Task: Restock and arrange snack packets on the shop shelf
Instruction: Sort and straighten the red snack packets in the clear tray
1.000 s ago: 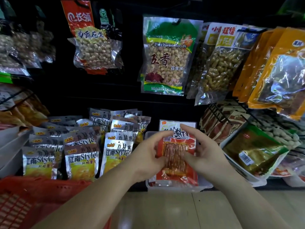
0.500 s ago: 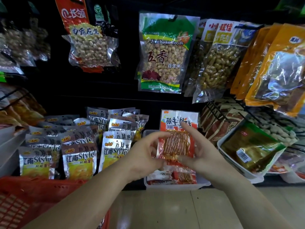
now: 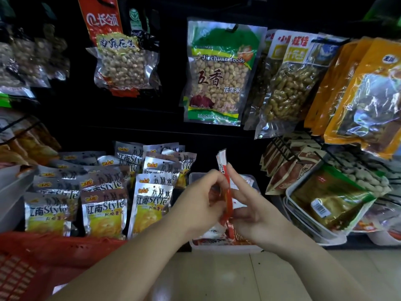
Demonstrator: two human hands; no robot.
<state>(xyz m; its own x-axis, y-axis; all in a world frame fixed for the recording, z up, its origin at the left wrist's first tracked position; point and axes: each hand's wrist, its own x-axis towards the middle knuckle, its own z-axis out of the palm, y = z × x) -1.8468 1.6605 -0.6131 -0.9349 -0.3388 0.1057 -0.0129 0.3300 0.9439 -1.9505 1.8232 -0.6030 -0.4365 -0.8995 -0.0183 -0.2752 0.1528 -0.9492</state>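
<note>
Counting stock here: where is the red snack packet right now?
Head view, centre: the red snack packet stands edge-on, held between the left hand and right hand over the clear tub, just right of the silver packets.

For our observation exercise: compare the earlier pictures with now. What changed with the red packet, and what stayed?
The red packet rose from the tray and turned from face-on to edge-on, upright. Left hand and right hand hold it throughout. Tray and shelf packets stayed put.

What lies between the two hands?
In the head view, a red snack packet stands edge-on between the left hand and right hand; both hold it above the clear tub.
</note>
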